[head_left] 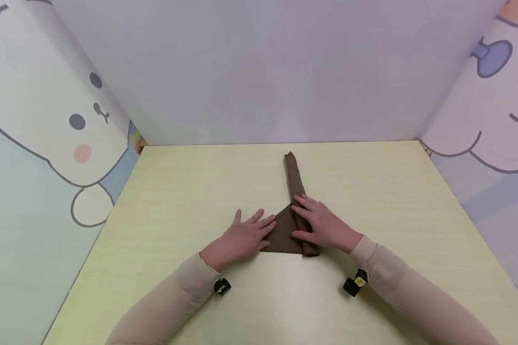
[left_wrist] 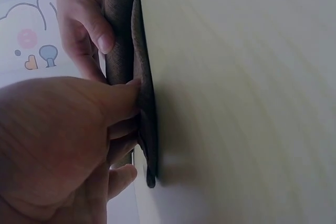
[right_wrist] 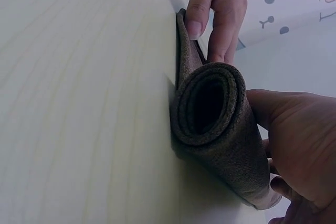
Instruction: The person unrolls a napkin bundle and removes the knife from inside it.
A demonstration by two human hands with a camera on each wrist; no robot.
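Observation:
A brown cloth point(head_left: 294, 175) lies on the table, rolled into a narrow tube along its right side. To the tube's left a flat flap point(head_left: 283, 237) narrows toward the left. My left hand point(head_left: 243, 237) rests on that flap with fingers spread and nearly straight. Across the lower half of the tube lies my right hand point(head_left: 323, 226), its fingers extended over it. In the right wrist view the roll's hollow end point(right_wrist: 181, 129) shows several wound layers. The left wrist view shows the flap's thin edge point(left_wrist: 147, 108) beside the roll.
The pale wooden table point(head_left: 177, 191) meets a plain back wall point(head_left: 259, 72). Side panels with cartoon animals point(head_left: 47, 86) stand left and right. Small black wrist cameras point(head_left: 355, 282) sit on both cuffs.

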